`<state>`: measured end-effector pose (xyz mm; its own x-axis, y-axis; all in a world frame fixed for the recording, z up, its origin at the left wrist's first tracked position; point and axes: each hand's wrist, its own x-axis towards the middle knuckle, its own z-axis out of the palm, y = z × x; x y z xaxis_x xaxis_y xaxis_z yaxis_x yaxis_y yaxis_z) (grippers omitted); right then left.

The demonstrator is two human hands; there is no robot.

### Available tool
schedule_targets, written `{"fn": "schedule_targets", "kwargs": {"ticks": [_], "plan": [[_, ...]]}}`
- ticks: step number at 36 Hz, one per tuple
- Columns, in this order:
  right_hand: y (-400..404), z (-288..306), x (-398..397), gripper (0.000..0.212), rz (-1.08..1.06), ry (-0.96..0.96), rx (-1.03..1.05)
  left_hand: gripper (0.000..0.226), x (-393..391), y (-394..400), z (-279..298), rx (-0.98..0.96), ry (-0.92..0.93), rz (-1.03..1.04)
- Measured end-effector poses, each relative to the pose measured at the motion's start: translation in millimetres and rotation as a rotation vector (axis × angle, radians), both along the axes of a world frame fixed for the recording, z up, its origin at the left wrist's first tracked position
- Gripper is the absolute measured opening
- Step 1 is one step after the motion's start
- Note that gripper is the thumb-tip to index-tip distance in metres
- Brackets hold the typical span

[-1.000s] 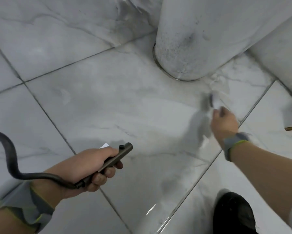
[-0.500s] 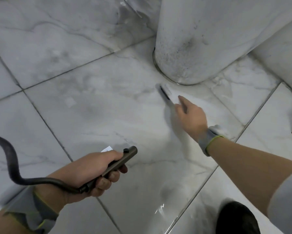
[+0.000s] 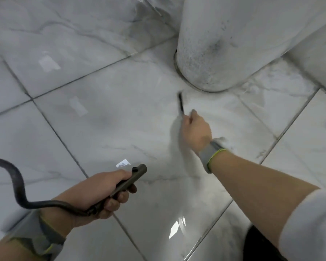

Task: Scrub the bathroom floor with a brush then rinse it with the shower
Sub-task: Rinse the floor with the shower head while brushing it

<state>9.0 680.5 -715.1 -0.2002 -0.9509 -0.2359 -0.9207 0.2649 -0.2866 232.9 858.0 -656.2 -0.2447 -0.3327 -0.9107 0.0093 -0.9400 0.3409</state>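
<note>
My right hand [image 3: 195, 131] grips a thin dark brush [image 3: 180, 104], blurred by motion, its tip on the wet marble floor tile [image 3: 105, 117] just in front of the white pedestal base [image 3: 211, 53]. My left hand [image 3: 101, 193] holds the dark metal shower wand [image 3: 132, 178] low at the lower left, nozzle end pointing up and right over the tile. No water is seen leaving it. Its dark hose [image 3: 17, 185] loops off to the left edge.
The white pedestal stands at the upper right with a second white fixture [image 3: 316, 59] beside it. Dark grout lines cross the grey-veined tiles. A dark shoe [image 3: 260, 245] shows at the bottom right. Wet glare lies on the tile near it.
My right hand swept the brush left from the tile below the pedestal's right side to its front, then drew back slightly. My left hand kept hold of the wand, almost still.
</note>
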Motion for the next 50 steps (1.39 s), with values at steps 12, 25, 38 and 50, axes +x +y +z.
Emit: {"fn": "schedule_targets", "kwargs": {"ticks": [12, 25, 38, 50], "plan": [[265, 39, -71, 0.061, 0.888, 0.045, 0.422, 0.043, 27, -2, 7, -0.051, 0.038, 0.167], [308, 56, -96, 0.059, 0.361, 0.038, 0.511, 0.042, 20, 2, 12, -0.062, 0.1, 0.085], [341, 54, -109, 0.055, 0.125, 0.11, 0.438, 0.047, 8, 61, -3, 0.069, 0.143, -0.099], [245, 59, -86, 0.019, -0.428, -0.46, -0.023, 0.04, -5, 145, -19, 0.195, 0.242, -0.354]]}}
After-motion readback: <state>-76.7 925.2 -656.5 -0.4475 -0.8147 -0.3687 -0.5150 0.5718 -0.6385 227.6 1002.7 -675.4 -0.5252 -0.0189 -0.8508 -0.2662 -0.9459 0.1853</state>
